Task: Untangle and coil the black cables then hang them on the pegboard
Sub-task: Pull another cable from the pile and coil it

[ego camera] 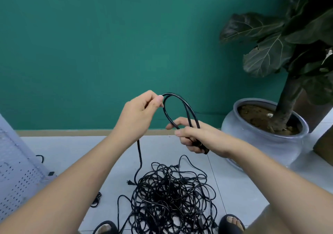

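The pegboard [16, 176] is running off the left edge. The cable pile [171, 197] is being cut by the bottom edge. The right hand [196, 136] is covering the bottom of the cable loops [182, 99]. The plant [266, 59] is running off top and right.

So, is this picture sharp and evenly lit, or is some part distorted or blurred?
Head view: light is soft and even, with faint shadow under the tangled cables; the looped cable is fairly sharp; the pegboard at the left edge looks soft and bowed by the wide lens; the plant leaves are dark.
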Tool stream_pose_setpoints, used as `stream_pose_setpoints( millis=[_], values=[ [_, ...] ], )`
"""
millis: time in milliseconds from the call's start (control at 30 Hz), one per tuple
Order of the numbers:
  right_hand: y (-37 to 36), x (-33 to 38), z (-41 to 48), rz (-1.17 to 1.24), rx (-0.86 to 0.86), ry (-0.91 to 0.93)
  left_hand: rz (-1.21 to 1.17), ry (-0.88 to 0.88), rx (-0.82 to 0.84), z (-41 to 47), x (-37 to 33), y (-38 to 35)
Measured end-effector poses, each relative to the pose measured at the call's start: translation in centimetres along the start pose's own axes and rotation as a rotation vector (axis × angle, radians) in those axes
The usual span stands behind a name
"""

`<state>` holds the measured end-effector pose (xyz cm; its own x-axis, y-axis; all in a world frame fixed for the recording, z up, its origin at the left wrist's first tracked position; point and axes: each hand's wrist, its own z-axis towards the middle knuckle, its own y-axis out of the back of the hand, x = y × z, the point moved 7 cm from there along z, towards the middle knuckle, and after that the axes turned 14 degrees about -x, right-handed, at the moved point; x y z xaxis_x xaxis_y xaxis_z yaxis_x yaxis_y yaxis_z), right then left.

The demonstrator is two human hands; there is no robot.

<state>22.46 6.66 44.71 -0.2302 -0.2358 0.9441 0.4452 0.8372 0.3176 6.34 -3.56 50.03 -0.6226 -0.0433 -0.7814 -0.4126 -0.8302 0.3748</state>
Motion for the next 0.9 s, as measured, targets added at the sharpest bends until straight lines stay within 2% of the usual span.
stream_pose_setpoints(
  millis=[133,267,400,600,667,800,900],
  values=[
    [0.1,1.5,-0.4,0.048,-0.037,0.091,-0.137,0.235,0.014,-0.7,1.2,-2.1],
    [-0.5,1.5,-0.8,-0.005,0.054,0.107,-0.289,0.303,0.051,-0.8,0.3,-2.9],
    [-0.5,0.9,-0.8,0.037,0.105,0.065,-0.33,0.329,0.077,-0.5,0.0,-2.8],
    [1.4,0.2,0.6,0.305,-0.05,-0.058,-0.276,0.292,0.098,-0.6,-1.2,-2.6],
    [1.0,0.2,0.5,0.272,-0.082,-0.051,-0.275,0.27,0.098,-0.9,-1.6,-2.8],
    [-0.9,0.8,0.1,0.041,-0.112,0.053,-0.257,0.214,0.037,-1.0,-2.1,-2.6],
    [-2.1,1.0,0.3,0.061,-0.129,0.078,-0.315,0.244,-0.01,-1.1,-2.1,-2.6]
  ],
)
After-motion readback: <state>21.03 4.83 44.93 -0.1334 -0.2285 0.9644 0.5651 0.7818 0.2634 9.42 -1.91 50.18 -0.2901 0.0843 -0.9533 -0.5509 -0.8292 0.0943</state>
